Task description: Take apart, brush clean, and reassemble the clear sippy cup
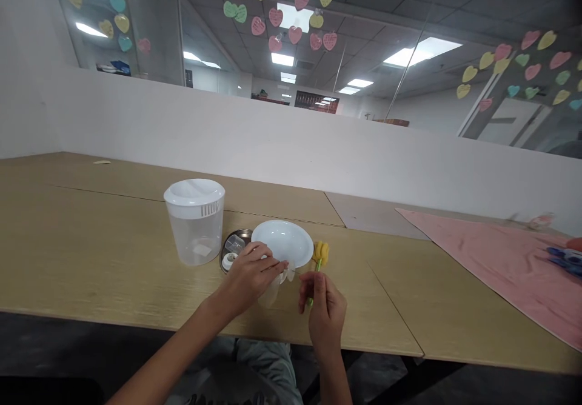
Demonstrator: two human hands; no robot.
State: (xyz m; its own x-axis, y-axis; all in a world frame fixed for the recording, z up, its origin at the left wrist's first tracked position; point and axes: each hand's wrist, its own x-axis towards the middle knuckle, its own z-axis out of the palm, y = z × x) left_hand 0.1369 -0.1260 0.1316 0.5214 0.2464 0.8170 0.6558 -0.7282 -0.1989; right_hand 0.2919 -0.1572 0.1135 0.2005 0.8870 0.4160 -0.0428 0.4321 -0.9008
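My right hand is closed round the green handle of a yellow-headed brush, which points up and away from me. Just left of it, my left hand has its fingers closed on a translucent plastic piece, partly hidden beneath the hand. Behind both hands sits a white oval bowl. A round metal tray lies left of the bowl, holding a small clear cup and a white ring-like part; my left hand covers some of its edge.
A clear plastic bucket with a white lid stands left of the tray on the wooden table. At the right a pink cloth covers the table, with a blue item on it. A white wall runs behind.
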